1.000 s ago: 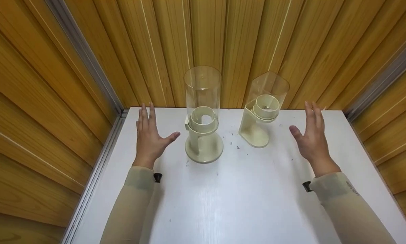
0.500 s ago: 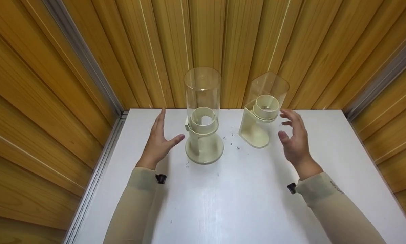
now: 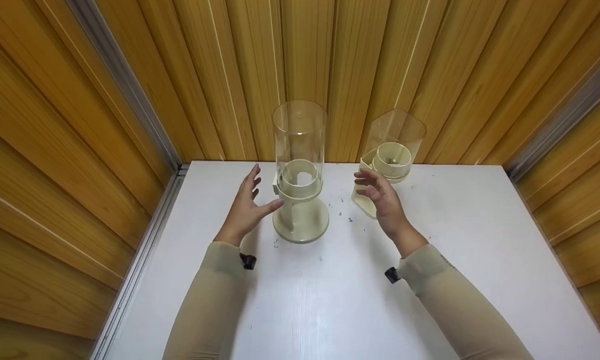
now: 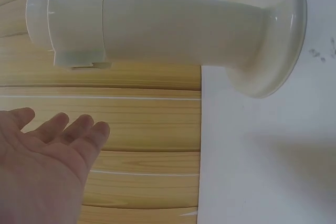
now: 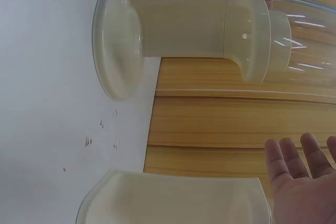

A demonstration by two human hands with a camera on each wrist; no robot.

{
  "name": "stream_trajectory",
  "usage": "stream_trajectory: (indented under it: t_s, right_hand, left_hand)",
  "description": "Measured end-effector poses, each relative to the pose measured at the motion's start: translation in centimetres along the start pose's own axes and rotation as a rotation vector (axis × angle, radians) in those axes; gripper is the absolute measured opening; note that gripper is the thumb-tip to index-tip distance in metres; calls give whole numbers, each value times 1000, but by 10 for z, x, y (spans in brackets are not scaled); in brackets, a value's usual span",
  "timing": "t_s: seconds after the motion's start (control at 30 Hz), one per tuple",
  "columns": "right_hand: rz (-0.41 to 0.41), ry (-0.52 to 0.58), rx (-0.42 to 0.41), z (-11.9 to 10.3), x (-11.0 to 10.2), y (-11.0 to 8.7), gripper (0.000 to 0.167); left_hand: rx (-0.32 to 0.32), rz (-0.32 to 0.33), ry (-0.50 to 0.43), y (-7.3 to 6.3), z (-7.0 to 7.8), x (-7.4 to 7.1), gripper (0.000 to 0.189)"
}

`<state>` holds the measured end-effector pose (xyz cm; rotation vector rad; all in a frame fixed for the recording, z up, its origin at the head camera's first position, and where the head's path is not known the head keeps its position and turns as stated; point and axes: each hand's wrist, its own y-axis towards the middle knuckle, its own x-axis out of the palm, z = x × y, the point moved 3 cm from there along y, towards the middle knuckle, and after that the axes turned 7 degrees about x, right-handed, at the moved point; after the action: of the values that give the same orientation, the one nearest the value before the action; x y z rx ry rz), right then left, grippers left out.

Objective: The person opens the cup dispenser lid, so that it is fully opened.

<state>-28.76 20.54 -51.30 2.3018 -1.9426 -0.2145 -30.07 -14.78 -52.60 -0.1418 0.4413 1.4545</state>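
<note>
A cream stand with a round base (image 3: 302, 227) carries a tall clear cylinder (image 3: 300, 135) around a cream ring; it stands upright on the white table. To its left is my left hand (image 3: 247, 212), fingers loosely bent, thumb near the stand's column; touching cannot be told. The left wrist view shows a gap between fingers and the stand's column (image 4: 173, 30). My right hand (image 3: 384, 205) hovers between the two stands, empty, fingers relaxed. Partly hidden behind it is a second, shorter cream stand (image 3: 393, 162) with a clear angular tube (image 3: 400, 125).
The white table (image 3: 300, 300) ends at a wood-panelled wall (image 3: 307, 50) behind both stands. Small dark specks (image 3: 350, 220) lie on the table between the stands. A metal rail (image 3: 144, 260) runs along the left edge.
Both hands have moved inward: the right hand left past the shorter stand, the left hand right to the taller stand. Their fingers have bent from a wide spread. The stands have stayed put.
</note>
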Motion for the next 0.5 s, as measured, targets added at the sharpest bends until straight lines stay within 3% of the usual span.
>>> stream_trajectory:
  t_s: [0.2,0.37,0.5]
  right_hand:
    - [12,95,14,1,25,18,60]
    - [3,122,12,3,42,34,68]
    - [-9,161,48,6,55,44,89]
  left_hand:
    - [15,-3,-80,14,-2,12,126]
    - [22,12,-93,22,-3,18,128]
    - [-3,11,-97,23,-6,19,128]
